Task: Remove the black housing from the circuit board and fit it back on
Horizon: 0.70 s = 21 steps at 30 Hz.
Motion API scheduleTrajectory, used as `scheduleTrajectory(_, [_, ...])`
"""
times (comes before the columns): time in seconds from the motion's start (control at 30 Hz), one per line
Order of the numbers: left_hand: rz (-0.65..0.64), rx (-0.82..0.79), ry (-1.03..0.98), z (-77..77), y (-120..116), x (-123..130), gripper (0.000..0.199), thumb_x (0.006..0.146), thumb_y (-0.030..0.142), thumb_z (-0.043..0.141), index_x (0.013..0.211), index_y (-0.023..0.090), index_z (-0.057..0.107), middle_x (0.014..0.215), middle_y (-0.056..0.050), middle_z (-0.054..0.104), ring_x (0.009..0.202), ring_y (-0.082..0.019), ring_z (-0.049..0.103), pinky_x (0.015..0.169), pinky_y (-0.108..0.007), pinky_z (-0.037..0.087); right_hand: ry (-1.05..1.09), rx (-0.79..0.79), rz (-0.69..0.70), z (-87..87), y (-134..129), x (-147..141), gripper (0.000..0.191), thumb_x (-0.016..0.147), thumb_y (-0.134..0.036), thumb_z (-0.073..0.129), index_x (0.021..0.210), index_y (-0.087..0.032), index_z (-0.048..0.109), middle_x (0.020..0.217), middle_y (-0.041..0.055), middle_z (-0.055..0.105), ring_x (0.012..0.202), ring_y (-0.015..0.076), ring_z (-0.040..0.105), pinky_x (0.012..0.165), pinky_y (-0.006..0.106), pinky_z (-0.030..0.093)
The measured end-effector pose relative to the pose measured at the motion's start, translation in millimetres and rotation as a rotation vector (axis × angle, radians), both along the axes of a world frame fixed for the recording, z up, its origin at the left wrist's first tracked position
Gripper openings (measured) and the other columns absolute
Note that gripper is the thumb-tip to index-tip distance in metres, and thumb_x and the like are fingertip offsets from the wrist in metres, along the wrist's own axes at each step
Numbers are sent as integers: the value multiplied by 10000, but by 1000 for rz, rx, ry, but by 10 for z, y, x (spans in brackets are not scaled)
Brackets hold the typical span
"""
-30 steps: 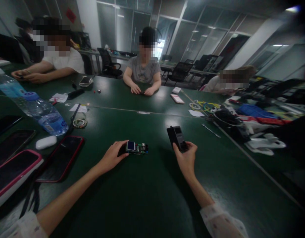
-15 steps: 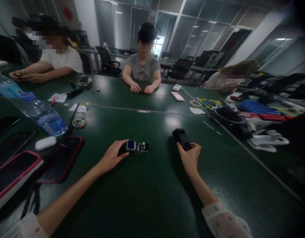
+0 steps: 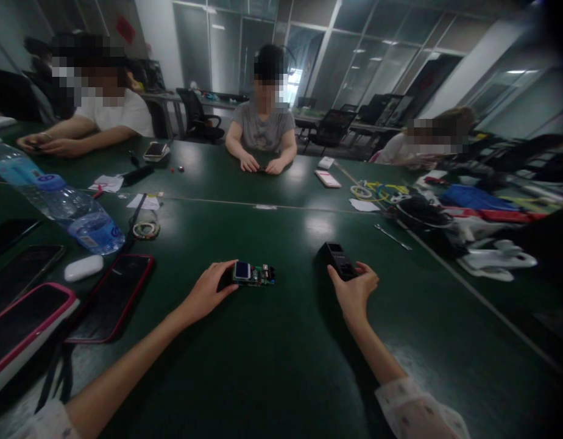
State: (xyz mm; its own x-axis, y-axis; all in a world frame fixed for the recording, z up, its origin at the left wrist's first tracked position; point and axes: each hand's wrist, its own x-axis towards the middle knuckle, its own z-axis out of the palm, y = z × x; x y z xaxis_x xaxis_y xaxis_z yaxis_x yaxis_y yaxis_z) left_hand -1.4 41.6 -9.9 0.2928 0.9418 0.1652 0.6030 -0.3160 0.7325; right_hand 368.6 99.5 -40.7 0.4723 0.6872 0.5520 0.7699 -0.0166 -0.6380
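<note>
Between the thumb and fingers of my left hand [image 3: 209, 288] is the left end of a small green circuit board [image 3: 255, 275] with a little square screen. The board lies level, its right end pointing away from the hand. My right hand [image 3: 355, 289] grips the near end of a black rectangular case [image 3: 339, 259], which has a window and openings in its top face. The case slants, its far end toward the upper left. A wide gap of green table [image 3: 281, 341] separates board and case.
Phones [image 3: 110, 297], a white earbud case [image 3: 83, 267] and water bottles [image 3: 87, 219] stand or lie at the left. A wrench [image 3: 393, 237], cables [image 3: 377, 191] and white tools [image 3: 503, 256] lie right. Several people sit across the table.
The black case now lies lower and flatter, its far end slightly nearer me. Some fingers of my right hand have spread a little to the right. My left hand and the board have barely moved.
</note>
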Motion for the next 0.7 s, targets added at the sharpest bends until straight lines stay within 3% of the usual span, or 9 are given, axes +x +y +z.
scheduleTrajectory(0.4, [-4, -17, 1, -30, -4, -12, 525, 905, 304, 564, 1389, 303, 363, 1328, -60, 501, 1190, -258, 501, 982, -500, 433, 11, -57, 40, 6, -16, -4, 502, 677, -415, 651, 1048, -123, 480, 1051, 136, 459, 1058, 303, 406, 965, 484, 332])
scheduleTrajectory(0.7, [-9, -9, -9, -3, -10, -11, 532, 897, 303, 578, 1388, 297, 372, 1321, -65, 508, 1189, -260, 504, 989, -496, 429, 203, -5, 66, 71, -45, -5, 544, 726, -439, 637, 1146, -143, 461, 1118, 129, 496, 1071, 287, 475, 956, 487, 374])
